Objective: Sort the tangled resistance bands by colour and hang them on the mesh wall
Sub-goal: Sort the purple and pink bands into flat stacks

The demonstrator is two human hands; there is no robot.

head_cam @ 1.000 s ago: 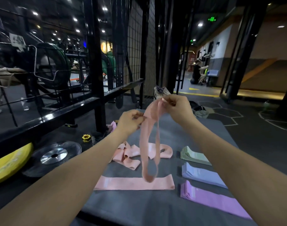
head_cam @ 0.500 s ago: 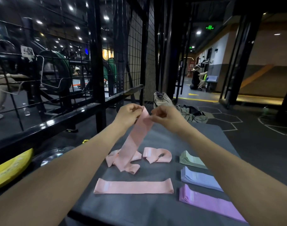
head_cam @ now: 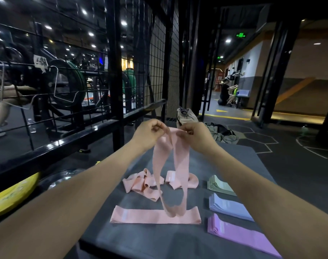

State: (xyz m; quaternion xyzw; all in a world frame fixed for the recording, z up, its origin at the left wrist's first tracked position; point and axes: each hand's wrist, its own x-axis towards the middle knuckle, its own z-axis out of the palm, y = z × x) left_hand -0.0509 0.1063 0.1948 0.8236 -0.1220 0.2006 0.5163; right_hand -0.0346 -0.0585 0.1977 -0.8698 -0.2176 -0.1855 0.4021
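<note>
A pink loop band (head_cam: 180, 165) hangs open from both my hands above the grey mat (head_cam: 140, 238). My left hand (head_cam: 149, 132) pinches its top left edge and my right hand (head_cam: 196, 136) pinches its top right. Its lower end dangles just over a flat pink band (head_cam: 140, 216) laid across the mat. Behind lies a tangle of pink bands (head_cam: 142, 184). At the right sit folded stacks: green (head_cam: 220, 186), blue (head_cam: 228, 206) and purple (head_cam: 241, 234). The black mesh wall (head_cam: 159, 62) rises at the far left.
A black rail and frame (head_cam: 66, 144) run along the left, with a yellow weight plate (head_cam: 12, 197) and a dark plate on the floor below. A bag (head_cam: 185, 114) and clothes lie beyond the mat. A person (head_cam: 225, 92) kneels in the far corridor.
The pink band was a flat strip running down to the tangle; now it hangs free as an open loop, with my hands a little further apart.
</note>
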